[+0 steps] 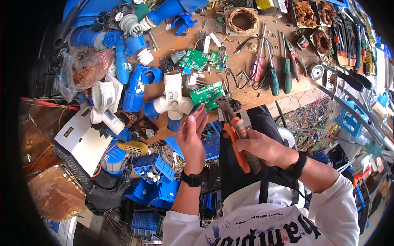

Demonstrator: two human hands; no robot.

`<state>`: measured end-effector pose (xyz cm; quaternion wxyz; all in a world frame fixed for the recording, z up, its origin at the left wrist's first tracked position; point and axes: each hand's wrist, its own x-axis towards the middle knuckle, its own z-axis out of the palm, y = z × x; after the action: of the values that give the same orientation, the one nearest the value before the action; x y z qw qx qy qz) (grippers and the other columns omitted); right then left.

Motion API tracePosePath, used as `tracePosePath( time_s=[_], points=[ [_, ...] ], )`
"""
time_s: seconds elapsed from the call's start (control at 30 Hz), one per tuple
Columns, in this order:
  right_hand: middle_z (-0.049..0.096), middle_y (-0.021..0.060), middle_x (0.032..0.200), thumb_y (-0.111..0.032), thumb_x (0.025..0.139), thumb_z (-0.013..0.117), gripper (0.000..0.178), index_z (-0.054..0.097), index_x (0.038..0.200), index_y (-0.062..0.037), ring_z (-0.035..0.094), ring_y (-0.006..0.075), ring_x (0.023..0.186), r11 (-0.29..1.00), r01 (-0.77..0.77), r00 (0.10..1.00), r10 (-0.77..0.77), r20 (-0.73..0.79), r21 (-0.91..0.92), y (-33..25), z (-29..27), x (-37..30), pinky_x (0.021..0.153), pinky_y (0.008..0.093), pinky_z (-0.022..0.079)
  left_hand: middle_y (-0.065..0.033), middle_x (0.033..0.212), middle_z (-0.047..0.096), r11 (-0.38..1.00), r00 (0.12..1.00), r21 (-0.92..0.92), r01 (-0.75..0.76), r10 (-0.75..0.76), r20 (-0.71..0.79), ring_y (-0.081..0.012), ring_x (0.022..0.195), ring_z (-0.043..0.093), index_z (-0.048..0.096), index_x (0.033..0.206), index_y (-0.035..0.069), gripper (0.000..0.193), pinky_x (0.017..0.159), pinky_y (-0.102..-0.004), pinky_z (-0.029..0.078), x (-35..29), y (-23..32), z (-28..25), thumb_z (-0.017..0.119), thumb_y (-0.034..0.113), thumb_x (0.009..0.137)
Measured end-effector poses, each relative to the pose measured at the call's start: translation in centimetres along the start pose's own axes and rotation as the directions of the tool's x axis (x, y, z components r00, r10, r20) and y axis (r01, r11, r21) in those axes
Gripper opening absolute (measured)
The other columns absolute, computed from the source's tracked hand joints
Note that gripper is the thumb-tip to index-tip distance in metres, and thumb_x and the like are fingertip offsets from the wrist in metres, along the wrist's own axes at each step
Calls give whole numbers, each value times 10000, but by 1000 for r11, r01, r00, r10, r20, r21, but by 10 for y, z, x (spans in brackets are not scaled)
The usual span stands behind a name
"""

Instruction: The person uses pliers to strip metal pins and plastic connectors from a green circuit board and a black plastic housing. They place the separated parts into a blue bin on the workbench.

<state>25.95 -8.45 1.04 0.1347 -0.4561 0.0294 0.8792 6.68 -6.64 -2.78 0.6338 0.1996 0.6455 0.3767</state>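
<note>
A green circuit board (205, 94) is held up at the near edge of the workbench. My left hand (193, 132) pinches its lower left side between thumb and fingers. Wrapped round the handles of a pair of pliers (227, 110) is my right hand (264, 148); the handles are orange and grey. The metal jaws meet the board's right edge, but I cannot tell whether they bite on a part there. Just beyond lie two more green boards, one larger (194, 60) and one smaller (218, 60). Beside my left hand stands a white pipe fitting (172, 96).
Screwdrivers (258, 67) and red-handled pliers (296, 59) lie on the wooden workbench (242, 96). Blue pipe fittings (133, 92) crowd its left side. Copper coils (242, 20) sit along the back. Blue bins (154, 168) stand below, and tangled wires (305, 123) cover the right.
</note>
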Motion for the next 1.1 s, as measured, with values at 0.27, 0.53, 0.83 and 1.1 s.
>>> tracePosePath(
  time_s=[0.27, 0.53, 0.83, 1.1],
  points=[
    [587, 91, 675, -137, 916, 609, 181, 520, 916, 22, 594, 190, 484, 999, 29, 997, -30, -67, -14, 7, 4, 5, 446, 319, 497, -211, 1198, 625, 998, 998, -42, 42, -44, -39, -294, 1142, 613, 546, 1094, -29, 275, 973, -418, 525, 6, 0, -4, 467, 228, 1033],
    [591, 68, 723, -144, 928, 640, 183, 530, 936, 3, 596, 163, 525, 998, -4, 1000, 4, -7, 59, 4, 14, 0, 480, 298, 508, -86, 1039, 623, 962, 980, 219, 164, -133, -149, -201, 963, 620, 546, 1134, 49, 353, 780, -349, 531, -15, 3, -11, 490, 375, 1011],
    [501, -6, 694, -200, 985, 580, 156, 527, 942, -59, 511, 110, 525, 962, 226, 971, -210, -119, 153, 25, 20, 15, 486, 264, 425, -18, 751, 568, 881, 929, 408, 240, -331, 168, -84, 616, 563, 453, 1089, 60, 313, 535, -214, 466, -83, 7, 18, 356, 356, 1059],
    [351, -52, 629, -178, 960, 606, 365, 461, 1272, -57, 337, 54, 456, 989, 42, 998, -47, 29, 138, -20, -2, -18, 401, 226, 277, 25, 645, 455, 835, 983, 546, 68, -149, 105, -42, 513, 401, 495, 1117, 18, 299, 461, -215, 310, -66, 6, -17, 417, 300, 1051]
  ],
)
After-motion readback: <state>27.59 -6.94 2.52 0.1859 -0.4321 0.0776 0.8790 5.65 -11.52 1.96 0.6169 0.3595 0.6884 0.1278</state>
